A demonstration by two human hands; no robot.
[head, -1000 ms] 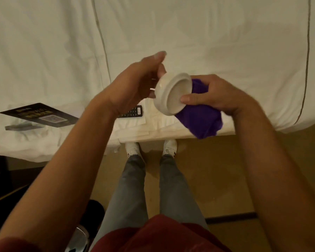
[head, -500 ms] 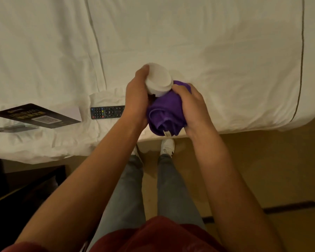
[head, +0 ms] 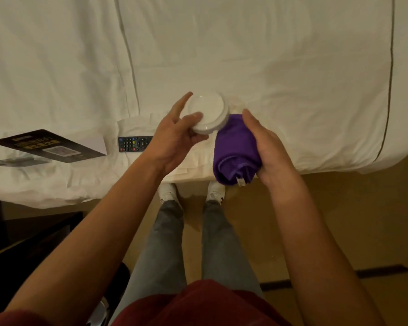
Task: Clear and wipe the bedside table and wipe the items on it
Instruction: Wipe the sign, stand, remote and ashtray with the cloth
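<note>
Nearest the camera, a dark red garment (head: 198,304) fills the lower edge, with grey trouser legs (head: 165,243) running down to white shoes (head: 167,191) that stand on the tan floor (head: 327,220) at the foot of the bed's side. A dark piece of furniture (head: 21,243) sits at lower left; whether it is the bench cannot be told. Above the shoes, the right hand (head: 269,149) has its grip wrapped around a bunched purple cloth (head: 236,149), the roll's long axis running from near to far, its near end with a small white tag hanging over the bed edge. The left hand (head: 174,137) has its grip clamped on a white round dish (head: 207,114), thumb across its face and fingers spread behind its left rim. The dish is held over the white bed (head: 292,67), flat circular face turned up toward the camera and tilted slightly left; being round, it shows no long axis. Its right rim touches the far end of the cloth. Left of the left wrist, a black remote control (head: 133,143) lies on the sheet, long axis left to right. Further left lie a dark printed card (head: 47,145) and, just beside its near corner, a dark slim object (head: 21,161) too blurred to identify.
</note>
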